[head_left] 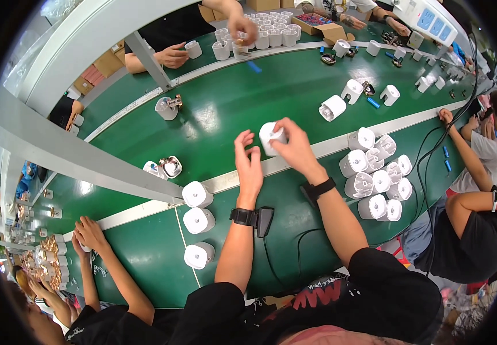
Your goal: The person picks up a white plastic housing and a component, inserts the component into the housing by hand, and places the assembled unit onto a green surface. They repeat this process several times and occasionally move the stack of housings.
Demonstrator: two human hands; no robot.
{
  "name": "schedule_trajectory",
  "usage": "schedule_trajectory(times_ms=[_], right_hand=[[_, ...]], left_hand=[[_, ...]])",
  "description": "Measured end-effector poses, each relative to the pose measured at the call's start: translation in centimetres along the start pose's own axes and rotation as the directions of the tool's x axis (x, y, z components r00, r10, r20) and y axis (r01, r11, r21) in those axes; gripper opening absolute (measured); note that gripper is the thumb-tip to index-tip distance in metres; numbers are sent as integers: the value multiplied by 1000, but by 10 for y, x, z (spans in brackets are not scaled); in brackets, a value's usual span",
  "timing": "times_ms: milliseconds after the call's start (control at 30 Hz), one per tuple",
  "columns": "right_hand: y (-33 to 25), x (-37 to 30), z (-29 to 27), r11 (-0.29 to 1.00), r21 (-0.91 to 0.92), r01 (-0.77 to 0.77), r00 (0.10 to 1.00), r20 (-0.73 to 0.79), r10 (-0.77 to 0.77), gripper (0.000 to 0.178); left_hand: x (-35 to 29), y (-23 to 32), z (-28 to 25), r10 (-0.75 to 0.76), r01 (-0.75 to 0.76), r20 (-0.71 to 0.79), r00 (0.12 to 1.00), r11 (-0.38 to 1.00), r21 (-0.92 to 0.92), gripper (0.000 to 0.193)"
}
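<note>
My right hand (pixel 298 150) pinches a white rounded plastic housing (pixel 271 138) with a small hole in its face, above the white strip along the green belt. Beside it, my left hand (pixel 248 164) is raised with fingers apart, close to the housing but not on it. Left of my left forearm, three similar white cups (pixel 197 194) stand in a column on the near green tabletop. Right of my right forearm sits a cluster of several white cups (pixel 359 184), some with their ribbed insides showing.
On the green belt (pixel 219 126) stand white cups with metal parts (pixel 168 107) and blue cylinders (pixel 373 102). A grey frame post (pixel 104 155) slants across the left. Black cables (pixel 427 155) hang at right. Co-workers' hands (pixel 90 233) are at left, right and across.
</note>
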State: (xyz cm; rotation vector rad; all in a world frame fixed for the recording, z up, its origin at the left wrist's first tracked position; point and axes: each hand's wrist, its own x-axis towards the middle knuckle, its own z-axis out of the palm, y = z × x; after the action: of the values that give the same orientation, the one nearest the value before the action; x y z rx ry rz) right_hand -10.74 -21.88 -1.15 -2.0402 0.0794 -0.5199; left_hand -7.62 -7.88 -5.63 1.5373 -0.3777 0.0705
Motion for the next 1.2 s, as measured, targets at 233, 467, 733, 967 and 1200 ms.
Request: schedule_trajectory(times_ms=[233,467,733,967,1200], right_hand=[[-1,1,1,825,515,-232,956,276,97,44],[49,15,-48,764,558,-324,908,-43,417,37],[72,11,-57,882,-178,-436,663,-726,181,43],[76,11,-56,836,-361,-413,740,-668,77,46],[67,12,-56,844,-245,-477,726,-651,221,41]], left_hand=[[-2,14,0,4,-2,44,999,999,-34,56],[0,19,5,-24,3,241,970,996,91,67],[-3,24,6,-86,74,589,804,996,44,58],[1,9,2,27,121,598,801,971,-207,55],[0,18,2,10,98,612,791,985,-144,43]])
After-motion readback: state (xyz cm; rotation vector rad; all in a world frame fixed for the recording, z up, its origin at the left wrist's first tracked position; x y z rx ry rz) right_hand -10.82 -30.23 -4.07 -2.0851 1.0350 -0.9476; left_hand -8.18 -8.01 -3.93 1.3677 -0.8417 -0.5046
